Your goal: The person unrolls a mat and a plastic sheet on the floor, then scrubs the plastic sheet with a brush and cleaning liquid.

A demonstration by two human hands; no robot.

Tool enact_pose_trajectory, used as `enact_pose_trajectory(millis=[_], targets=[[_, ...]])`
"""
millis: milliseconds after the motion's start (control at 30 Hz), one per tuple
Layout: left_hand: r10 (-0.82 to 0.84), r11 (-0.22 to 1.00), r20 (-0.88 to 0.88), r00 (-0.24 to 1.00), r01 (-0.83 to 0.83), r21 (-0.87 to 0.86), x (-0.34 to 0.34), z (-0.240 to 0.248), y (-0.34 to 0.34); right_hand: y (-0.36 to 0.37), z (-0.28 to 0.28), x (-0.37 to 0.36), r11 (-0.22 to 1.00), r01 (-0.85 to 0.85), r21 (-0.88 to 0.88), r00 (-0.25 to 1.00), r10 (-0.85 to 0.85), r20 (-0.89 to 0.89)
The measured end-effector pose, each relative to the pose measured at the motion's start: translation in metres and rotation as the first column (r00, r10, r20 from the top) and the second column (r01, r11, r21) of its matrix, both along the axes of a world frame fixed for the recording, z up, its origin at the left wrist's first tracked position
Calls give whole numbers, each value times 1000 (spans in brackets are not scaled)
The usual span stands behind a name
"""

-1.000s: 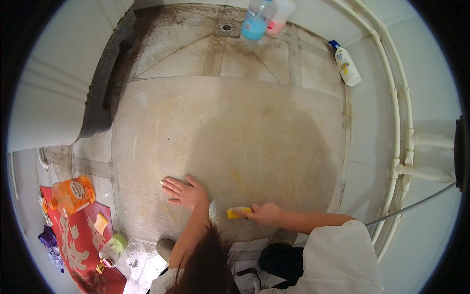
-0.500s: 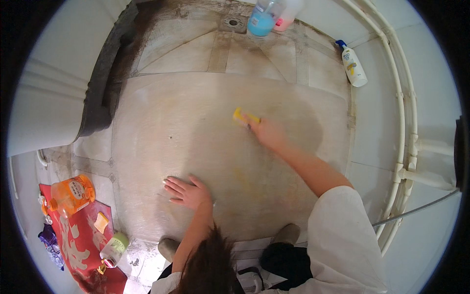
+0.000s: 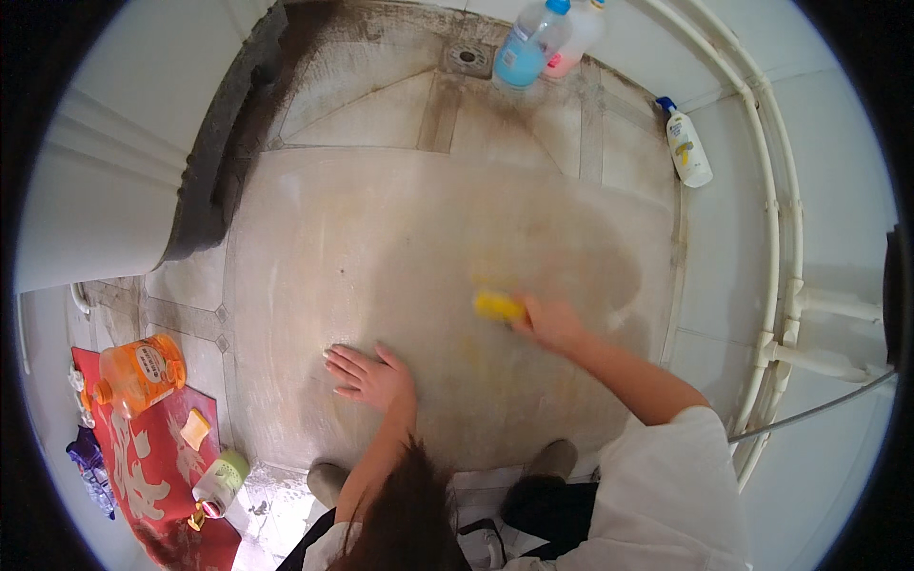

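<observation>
My right hand grips a yellow sponge pressed on the stained beige tile floor, near the middle of a darker wet patch. The sponge is blurred. My left hand lies flat on the floor with its fingers spread, left of and nearer to me than the sponge, holding nothing. My dark hair and white sleeve fill the lower edge of the view.
A blue bottle and a pink one stand by the floor drain at the far end. A white pump bottle lies at the right wall. An orange bottle, a green can and a red bag sit at left.
My right hand has swept the sponge out across the floor and then pulled it back toward me. My left hand has stayed flat in place.
</observation>
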State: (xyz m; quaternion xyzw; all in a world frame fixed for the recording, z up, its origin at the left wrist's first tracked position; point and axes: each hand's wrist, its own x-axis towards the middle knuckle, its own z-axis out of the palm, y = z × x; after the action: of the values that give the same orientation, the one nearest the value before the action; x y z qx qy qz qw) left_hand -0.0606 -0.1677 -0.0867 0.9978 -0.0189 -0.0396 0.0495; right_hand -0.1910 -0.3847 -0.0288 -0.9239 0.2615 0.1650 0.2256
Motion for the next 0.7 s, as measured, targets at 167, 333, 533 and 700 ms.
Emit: enact_pose_trajectory(millis=[167, 333, 533, 700], targets=[[1, 999, 62, 998, -4, 47, -3, -14, 3, 38, 39, -150, 945, -220, 241, 830, 311, -463], [38, 998, 30, 999, -39, 54, 0, -8, -2, 52, 26, -224, 973, -54, 225, 765, 185, -617], [35, 998, 4, 999, -36, 51, -3, -12, -1, 112, 4, -209, 927, 371, 56, 822, -300, -484], [57, 996, 11, 998, -58, 63, 0, -15, -2, 113, 3, -191, 797, 603, -37, 695, -547, -466]])
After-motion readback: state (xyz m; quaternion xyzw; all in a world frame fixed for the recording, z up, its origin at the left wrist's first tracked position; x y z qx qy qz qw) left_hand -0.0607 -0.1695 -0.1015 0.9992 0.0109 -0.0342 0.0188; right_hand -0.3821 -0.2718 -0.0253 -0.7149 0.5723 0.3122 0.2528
